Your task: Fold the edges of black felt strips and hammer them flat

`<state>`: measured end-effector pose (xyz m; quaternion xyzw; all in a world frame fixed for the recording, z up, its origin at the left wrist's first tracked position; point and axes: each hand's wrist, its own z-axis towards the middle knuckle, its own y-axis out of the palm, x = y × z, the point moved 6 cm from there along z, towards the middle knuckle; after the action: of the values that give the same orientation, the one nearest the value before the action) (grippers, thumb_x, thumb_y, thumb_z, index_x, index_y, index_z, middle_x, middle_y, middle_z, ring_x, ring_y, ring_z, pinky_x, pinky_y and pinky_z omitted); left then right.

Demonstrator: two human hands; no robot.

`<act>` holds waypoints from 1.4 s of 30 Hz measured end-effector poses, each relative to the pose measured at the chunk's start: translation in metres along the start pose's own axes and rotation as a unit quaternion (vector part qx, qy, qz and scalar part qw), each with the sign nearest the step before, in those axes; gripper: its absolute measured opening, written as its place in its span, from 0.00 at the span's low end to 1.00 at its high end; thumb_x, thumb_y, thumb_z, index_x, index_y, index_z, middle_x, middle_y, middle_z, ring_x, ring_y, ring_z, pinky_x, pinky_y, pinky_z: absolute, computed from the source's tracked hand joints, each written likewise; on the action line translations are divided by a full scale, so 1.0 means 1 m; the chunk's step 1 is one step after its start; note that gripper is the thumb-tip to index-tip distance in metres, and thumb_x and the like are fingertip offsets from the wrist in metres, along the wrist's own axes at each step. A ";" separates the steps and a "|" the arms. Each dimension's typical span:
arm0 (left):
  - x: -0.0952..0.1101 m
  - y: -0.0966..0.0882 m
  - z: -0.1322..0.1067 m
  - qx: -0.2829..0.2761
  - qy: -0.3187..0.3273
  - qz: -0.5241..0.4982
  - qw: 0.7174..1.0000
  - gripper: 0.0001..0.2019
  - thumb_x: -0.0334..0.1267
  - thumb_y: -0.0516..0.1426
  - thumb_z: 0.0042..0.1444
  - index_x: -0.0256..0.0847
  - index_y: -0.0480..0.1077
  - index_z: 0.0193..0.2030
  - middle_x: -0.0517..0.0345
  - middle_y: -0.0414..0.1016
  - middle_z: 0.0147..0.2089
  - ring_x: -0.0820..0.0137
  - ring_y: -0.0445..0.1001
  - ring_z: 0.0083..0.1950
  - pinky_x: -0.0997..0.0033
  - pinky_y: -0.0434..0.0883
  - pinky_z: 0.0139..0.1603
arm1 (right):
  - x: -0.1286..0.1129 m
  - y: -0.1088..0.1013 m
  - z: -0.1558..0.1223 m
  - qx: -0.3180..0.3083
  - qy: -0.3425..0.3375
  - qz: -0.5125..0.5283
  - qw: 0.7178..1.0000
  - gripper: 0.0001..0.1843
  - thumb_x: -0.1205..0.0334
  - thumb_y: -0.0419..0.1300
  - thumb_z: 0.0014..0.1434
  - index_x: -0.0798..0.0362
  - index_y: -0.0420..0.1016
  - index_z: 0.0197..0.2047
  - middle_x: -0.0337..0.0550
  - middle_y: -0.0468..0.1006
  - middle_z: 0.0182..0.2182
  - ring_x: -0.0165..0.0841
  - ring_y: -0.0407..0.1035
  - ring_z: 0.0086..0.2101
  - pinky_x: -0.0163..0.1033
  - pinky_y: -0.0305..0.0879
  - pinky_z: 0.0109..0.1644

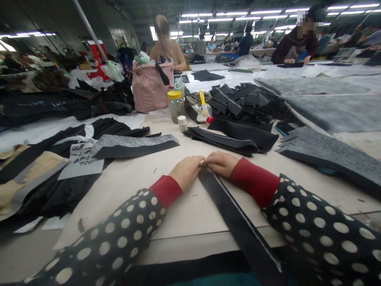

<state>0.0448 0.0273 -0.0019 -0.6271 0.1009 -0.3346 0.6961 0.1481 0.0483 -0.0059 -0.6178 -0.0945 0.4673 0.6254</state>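
A long black fabric strip (235, 216) with a pale line along one edge runs from the middle of the table toward my body and over the near edge. At its far end my left hand (186, 171) has its fingers closed on the strip's tip. My right hand (219, 163) meets it there, fingers bent down and pinching the same end. The fingertips nearly touch and partly hide that tip. Just beyond them lie folded black strips (223, 139). To the left is a grey-and-black fabric piece (137, 145).
A yellow-lidded jar (176, 107), a small white bottle (182, 123) and a yellow-handled brush (204, 104) stand ahead. Black fabric piles (238, 99), a pink bag (151, 89) and a tagged stack (59, 190) surround the board. Two people work across the table.
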 end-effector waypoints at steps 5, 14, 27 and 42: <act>0.000 0.000 -0.002 -0.008 0.016 0.034 0.999 0.13 0.30 0.48 0.55 0.37 0.62 0.48 0.53 0.69 0.41 0.67 0.66 0.43 0.66 0.65 0.46 | 0.025 -0.012 -0.010 0.041 0.118 0.124 0.984 0.14 0.62 0.53 0.52 0.57 0.72 0.40 0.44 0.73 0.34 0.29 0.66 0.33 0.34 0.63 0.37; 0.002 0.000 -0.002 -0.007 0.041 0.032 0.999 0.11 0.30 0.47 0.57 0.40 0.67 0.43 0.55 0.68 0.40 0.69 0.65 0.43 0.68 0.65 0.46 | 0.013 -0.009 -0.005 0.017 0.014 0.044 0.999 0.10 0.69 0.53 0.50 0.54 0.74 0.34 0.41 0.70 0.30 0.27 0.65 0.30 0.33 0.62 0.37; 0.018 -0.002 0.002 -0.095 0.095 0.145 0.980 0.10 0.27 0.46 0.55 0.38 0.67 0.38 0.53 0.65 0.37 0.66 0.62 0.39 0.68 0.65 0.37 | -0.013 -0.001 -0.007 -0.079 0.003 -0.225 0.971 0.12 0.68 0.48 0.56 0.55 0.73 0.33 0.48 0.69 0.33 0.34 0.61 0.35 0.37 0.57 0.34; 0.018 -0.005 -0.002 -0.055 0.070 0.103 0.991 0.11 0.35 0.46 0.57 0.37 0.68 0.40 0.52 0.67 0.36 0.67 0.66 0.38 0.68 0.65 0.40 | -0.011 -0.021 -0.019 -0.188 0.159 -0.221 0.944 0.15 0.63 0.56 0.47 0.55 0.70 0.40 0.47 0.73 0.35 0.35 0.67 0.32 0.36 0.58 0.33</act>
<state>0.0556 0.0150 0.0071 -0.6259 0.2319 -0.2986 0.6822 0.1658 0.0321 0.0132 -0.7540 -0.2146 0.1866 0.5920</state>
